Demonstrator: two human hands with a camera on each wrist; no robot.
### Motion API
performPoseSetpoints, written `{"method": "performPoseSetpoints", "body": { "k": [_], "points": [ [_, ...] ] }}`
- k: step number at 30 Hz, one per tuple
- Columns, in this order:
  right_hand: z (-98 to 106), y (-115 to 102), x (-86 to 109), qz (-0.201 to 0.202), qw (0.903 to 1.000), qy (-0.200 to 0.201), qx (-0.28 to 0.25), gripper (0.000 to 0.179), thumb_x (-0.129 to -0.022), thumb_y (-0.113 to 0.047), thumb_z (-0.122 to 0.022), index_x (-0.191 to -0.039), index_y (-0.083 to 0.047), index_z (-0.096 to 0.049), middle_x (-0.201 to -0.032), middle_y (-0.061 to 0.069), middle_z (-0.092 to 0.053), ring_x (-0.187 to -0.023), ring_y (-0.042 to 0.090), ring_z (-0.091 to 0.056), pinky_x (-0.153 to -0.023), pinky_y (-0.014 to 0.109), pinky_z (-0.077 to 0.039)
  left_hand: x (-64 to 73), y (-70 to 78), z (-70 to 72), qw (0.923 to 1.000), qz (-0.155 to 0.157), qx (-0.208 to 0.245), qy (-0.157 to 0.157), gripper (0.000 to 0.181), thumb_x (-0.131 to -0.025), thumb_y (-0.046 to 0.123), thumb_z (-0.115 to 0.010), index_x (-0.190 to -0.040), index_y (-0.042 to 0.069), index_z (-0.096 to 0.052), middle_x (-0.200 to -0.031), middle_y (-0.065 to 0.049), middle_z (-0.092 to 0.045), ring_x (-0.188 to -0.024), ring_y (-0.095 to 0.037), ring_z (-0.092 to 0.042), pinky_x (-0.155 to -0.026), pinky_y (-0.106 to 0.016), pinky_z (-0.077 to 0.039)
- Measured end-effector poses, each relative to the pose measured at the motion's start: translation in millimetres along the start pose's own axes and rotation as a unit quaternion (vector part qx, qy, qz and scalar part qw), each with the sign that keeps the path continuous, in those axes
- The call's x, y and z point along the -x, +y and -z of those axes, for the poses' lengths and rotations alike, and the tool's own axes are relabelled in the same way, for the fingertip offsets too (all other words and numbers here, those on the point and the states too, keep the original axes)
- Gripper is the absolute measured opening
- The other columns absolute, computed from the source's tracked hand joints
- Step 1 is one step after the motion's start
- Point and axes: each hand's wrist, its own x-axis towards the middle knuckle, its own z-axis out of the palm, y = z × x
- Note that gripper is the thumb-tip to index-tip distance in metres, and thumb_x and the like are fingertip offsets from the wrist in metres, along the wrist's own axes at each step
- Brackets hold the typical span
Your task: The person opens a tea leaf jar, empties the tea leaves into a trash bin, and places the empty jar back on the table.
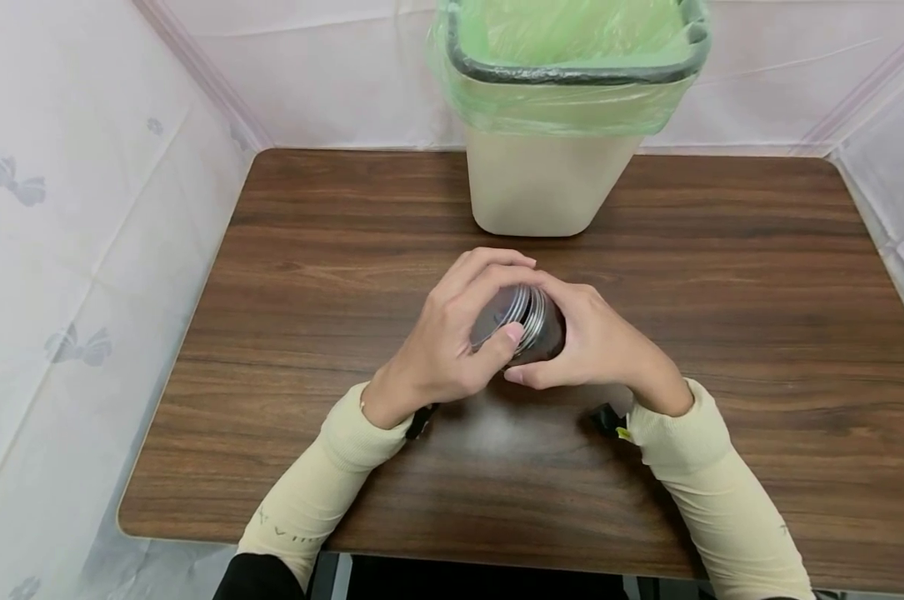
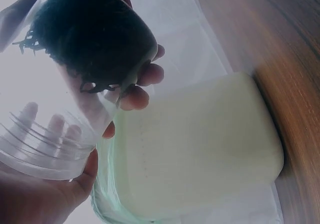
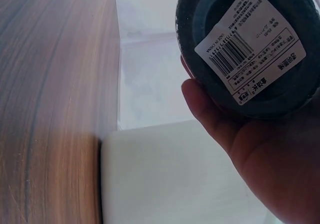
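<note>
In front of the bin (image 1: 541,183), my left hand (image 1: 455,337) and right hand (image 1: 597,342) curl fingers round the jar (image 1: 536,319); I should hold steady and squeeze softly.

Jar (image 2: 82,53) partly beyond left wrist view

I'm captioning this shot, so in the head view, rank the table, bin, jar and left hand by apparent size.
Largest to smallest:
1. Table
2. Bin
3. Left hand
4. Jar, partly covered
</note>
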Motion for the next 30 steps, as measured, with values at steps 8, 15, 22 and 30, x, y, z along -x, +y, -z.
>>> {"method": "performPoseSetpoints", "body": {
  "k": [8, 15, 22, 30],
  "points": [
    [2.1, 1.5, 0.1, 0.001, 0.9998, 0.01, 0.016, 0.088, -0.063, -0.035, -0.093, -0.138, -0.018, -0.052, -0.106, -0.008, -0.065, -0.09, 0.009, -0.064, -0.075, 0.028, -0.052, -0.4, -2.4, 5.0, 0.9995, -0.004, 0.012, 0.027, 0.038, -0.087, 0.023, -0.061, -0.117, -0.001, -0.065, -0.12, -0.018, -0.061, -0.117, -0.027, -0.057, -0.102, -0.04, -0.045],
    [5.0, 0.6, 0.8, -0.01, 0.9998, 0.012, 0.012, 0.089, -0.063, -0.032, -0.094, -0.138, -0.018, -0.05, -0.111, -0.008, -0.066, -0.093, 0.009, -0.065, -0.078, 0.028, -0.052, -2.4, -2.2, 8.2, 0.999, -0.003, 0.01, 0.042, 0.038, -0.085, 0.024, -0.064, -0.115, 0.0, -0.066, -0.119, -0.019, -0.06, -0.116, -0.027, -0.058, -0.1, -0.04, -0.047],
    [7.7, 1.5, 2.8, -0.007, 0.9998, 0.016, 0.005, 0.09, -0.064, -0.031, -0.094, -0.14, -0.018, -0.049, -0.115, -0.007, -0.067, -0.095, 0.01, -0.066, -0.079, 0.027, -0.052, -2.7, -3.6, 7.5, 0.9987, -0.005, 0.005, 0.051, 0.039, -0.082, 0.023, -0.068, -0.113, 0.0, -0.066, -0.115, -0.019, -0.06, -0.113, -0.027, -0.058, -0.098, -0.039, -0.048],
    [9.8, 2.2, 1.3, 0.007, 0.9997, 0.016, -0.015, 0.086, -0.068, -0.026, -0.093, -0.14, -0.016, -0.047, -0.12, -0.009, -0.065, -0.102, 0.01, -0.064, -0.086, 0.027, -0.051, -3.2, -1.8, 9.5, 0.9984, -0.002, 0.004, 0.057, 0.04, -0.081, 0.023, -0.069, -0.113, 0.0, -0.067, -0.115, -0.019, -0.061, -0.111, -0.027, -0.059, -0.096, -0.04, -0.048]
  ]
}}
